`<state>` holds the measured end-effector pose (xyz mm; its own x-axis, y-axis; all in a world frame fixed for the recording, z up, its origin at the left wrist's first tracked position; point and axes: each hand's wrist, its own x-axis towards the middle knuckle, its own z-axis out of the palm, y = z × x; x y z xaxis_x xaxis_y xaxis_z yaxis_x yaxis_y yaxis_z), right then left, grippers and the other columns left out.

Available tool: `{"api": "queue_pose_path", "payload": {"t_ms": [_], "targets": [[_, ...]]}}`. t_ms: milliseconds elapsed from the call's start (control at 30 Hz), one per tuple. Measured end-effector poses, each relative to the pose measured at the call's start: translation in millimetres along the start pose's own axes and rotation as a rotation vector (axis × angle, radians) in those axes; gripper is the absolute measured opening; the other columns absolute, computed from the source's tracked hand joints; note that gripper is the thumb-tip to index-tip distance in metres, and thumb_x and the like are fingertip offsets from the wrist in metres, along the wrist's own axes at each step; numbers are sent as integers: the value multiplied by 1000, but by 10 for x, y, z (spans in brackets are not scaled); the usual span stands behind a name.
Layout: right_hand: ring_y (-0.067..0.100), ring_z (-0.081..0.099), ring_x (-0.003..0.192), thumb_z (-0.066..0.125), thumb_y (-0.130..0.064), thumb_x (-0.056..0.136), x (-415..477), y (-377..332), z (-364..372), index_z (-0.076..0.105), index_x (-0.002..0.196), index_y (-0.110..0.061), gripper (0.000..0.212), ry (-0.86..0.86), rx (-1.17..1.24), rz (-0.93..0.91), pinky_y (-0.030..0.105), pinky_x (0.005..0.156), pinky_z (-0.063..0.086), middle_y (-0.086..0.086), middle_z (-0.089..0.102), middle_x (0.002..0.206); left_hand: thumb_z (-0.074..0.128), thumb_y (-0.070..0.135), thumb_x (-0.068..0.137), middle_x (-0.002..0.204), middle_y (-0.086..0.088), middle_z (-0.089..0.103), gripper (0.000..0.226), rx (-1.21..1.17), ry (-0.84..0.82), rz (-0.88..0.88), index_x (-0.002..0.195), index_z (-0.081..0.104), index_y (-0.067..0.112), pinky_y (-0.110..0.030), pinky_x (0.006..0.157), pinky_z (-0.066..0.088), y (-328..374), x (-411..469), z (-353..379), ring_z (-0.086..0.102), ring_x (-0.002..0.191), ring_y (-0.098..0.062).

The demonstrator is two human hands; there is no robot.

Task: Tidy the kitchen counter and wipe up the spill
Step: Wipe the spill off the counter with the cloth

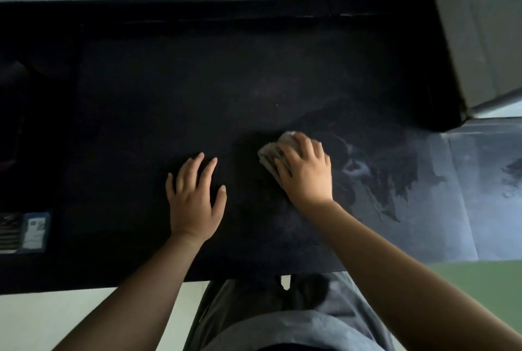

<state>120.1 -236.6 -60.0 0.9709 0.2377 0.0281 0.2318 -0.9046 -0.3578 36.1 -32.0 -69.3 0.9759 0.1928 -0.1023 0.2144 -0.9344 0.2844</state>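
A dark, almost black stone table point(169, 90) fills the view, its near edge running across the bottom. The right hand point(306, 171) lies palm-down on a crumpled greyish-beige cloth point(271, 154), fingers curled over it and pressing it to the surface. Just right of the cloth, pale wet streaks and a ring-shaped smear point(356, 167) glisten. The left hand point(195, 196) rests flat with fingers spread, near the cloth but apart from it. At the near left edge lies a small blue-and-white packet point(35, 232).
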Motion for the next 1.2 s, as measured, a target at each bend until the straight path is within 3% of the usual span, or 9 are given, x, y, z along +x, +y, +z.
{"api": "queue_pose_path", "payload": {"t_ms": [100, 267, 333, 467, 567, 667, 800, 967, 1200], "targets": [[34, 51, 109, 53, -35, 87, -219, 216, -68, 62, 114, -22, 31, 50, -27, -24, 42, 81, 45, 8, 53, 129, 39, 42, 87, 148, -6, 36, 54, -15, 10, 6, 137, 42, 21, -57, 110, 15, -7, -6, 10, 30, 137, -27], [35, 45, 115, 53, -32, 90, 382, 165, -14, 59, 116, -21, 29, 152, 37, 337, 47, 89, 41, 9, 48, 133, 36, 44, 88, 149, -5, 35, 55, 5, -23, 3, 138, 41, 22, -56, 112, 13, -22, 14, 15, 29, 138, -26], [33, 41, 120, 47, -35, 92, 723, 38, 38, 57, 120, -23, 32, 144, 61, 380, 45, 94, 36, 7, 43, 138, 34, 45, 89, 149, -6, 35, 55, 24, -34, -1, 138, 41, 22, -57, 111, 15, -25, 15, 9, 28, 138, -26], [31, 40, 119, 45, -37, 93, 1012, -247, 124, 56, 121, -23, 33, 49, 38, 214, 43, 92, 37, 6, 42, 137, 36, 45, 88, 148, -7, 37, 54, 26, -37, 1, 137, 42, 22, -58, 110, 17, -29, 30, 0, 30, 137, -27], [30, 46, 112, 50, -36, 91, 646, -285, 149, 60, 115, -22, 29, 13, 46, -9, 43, 86, 42, 6, 49, 130, 36, 45, 88, 148, -7, 37, 54, 10, -25, 3, 136, 42, 22, -58, 110, 16, -24, 21, -12, 31, 136, -27], [25, 48, 108, 53, -37, 89, 99, -129, 91, 62, 111, -26, 26, -1, 59, -115, 37, 81, 43, 3, 54, 126, 38, 43, 87, 148, -5, 37, 54, -29, -13, 4, 136, 43, 22, -57, 110, 15, -18, 14, -19, 31, 136, -26], [27, 49, 107, 52, -37, 88, 6, 119, -1, 64, 109, -24, 28, 41, 25, -75, 39, 80, 43, 5, 56, 123, 39, 43, 87, 148, -5, 36, 54, -45, -15, 8, 137, 43, 22, -58, 111, 15, -30, 15, -7, 29, 137, -25], [33, 44, 115, 51, -34, 91, 683, -91, 52, 60, 117, -22, 30, 81, 51, 238, 43, 87, 38, 6, 47, 133, 36, 45, 88, 149, -5, 35, 54, -23, -19, 11, 137, 42, 23, -55, 112, 12, -42, 19, -2, 27, 138, -25], [29, 50, 108, 54, -36, 89, 177, -213, 114, 61, 111, -25, 26, -32, 44, -131, 42, 80, 44, 4, 53, 126, 39, 43, 88, 148, -3, 36, 53, -43, 5, 8, 136, 44, 23, -55, 111, 13, -31, 13, -7, 29, 137, -23]]}}
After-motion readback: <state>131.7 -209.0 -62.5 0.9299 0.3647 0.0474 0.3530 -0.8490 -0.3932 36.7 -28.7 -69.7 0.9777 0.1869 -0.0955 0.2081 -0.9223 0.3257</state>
